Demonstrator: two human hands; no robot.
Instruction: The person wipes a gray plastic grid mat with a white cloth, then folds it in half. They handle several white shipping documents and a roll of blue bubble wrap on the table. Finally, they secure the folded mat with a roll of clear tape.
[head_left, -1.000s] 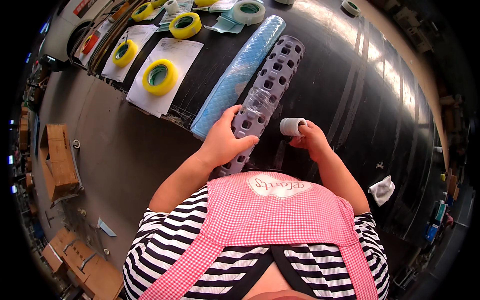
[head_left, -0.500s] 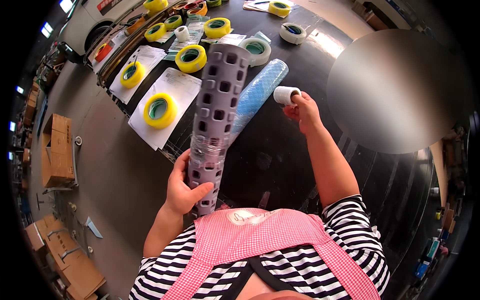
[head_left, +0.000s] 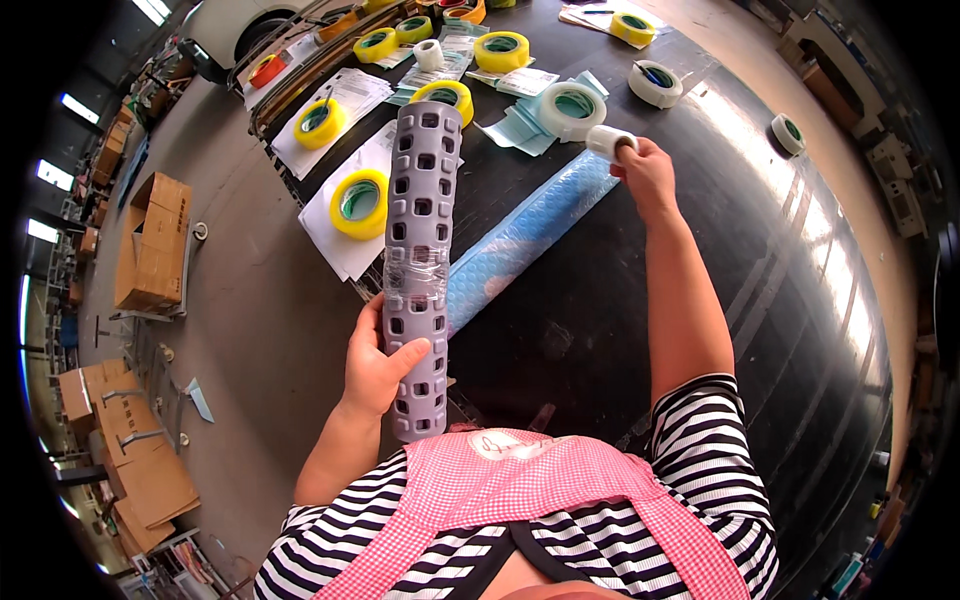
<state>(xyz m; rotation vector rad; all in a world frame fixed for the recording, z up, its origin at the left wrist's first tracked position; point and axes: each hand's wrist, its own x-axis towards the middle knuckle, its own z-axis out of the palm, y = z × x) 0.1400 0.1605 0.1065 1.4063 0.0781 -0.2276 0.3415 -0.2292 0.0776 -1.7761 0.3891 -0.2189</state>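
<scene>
My left hand grips the lower part of a rolled grey mat full of square holes, held upright over the table's near left edge. Clear stretch film is wrapped round the roll's middle. Out to the right, my right hand is closed on a small roll of white film, with fingers at its near end. Beneath that roll and behind the mat, a roll in blue bubble wrap lies slantwise on the black table.
Yellow tape rolls weigh down paper sheets along the table's left side. A large clear tape roll and a white tape roll lie farther back. Cardboard boxes stand on the floor at left.
My right hand has moved farther away with the small film roll, now over the far end of the bubble-wrapped roll. The grey mat stands straighter, and the view has shifted.
</scene>
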